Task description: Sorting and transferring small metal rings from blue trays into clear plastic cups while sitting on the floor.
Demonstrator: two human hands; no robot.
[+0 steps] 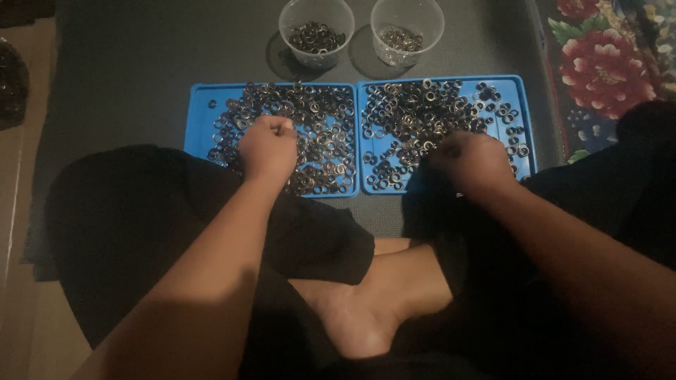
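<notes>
Two blue trays lie side by side on a dark mat, each covered with several small metal rings. My left hand (267,146) rests over the left tray (201,112), fingers curled down among the rings (320,119). My right hand (470,158) sits at the near edge of the right tray (524,105), fingers curled into that tray's rings (415,112). Whether either hand pinches a ring is hidden by the knuckles. Two clear plastic cups stand beyond the trays, the left cup (316,32) and the right cup (407,29), each with some rings at the bottom.
I sit cross-legged on the dark mat (141,63); my knees and a bare foot (366,309) fill the near view. A flowered cloth (605,63) lies at the far right. Bare floor (14,211) and a dark bag (10,81) are at the left.
</notes>
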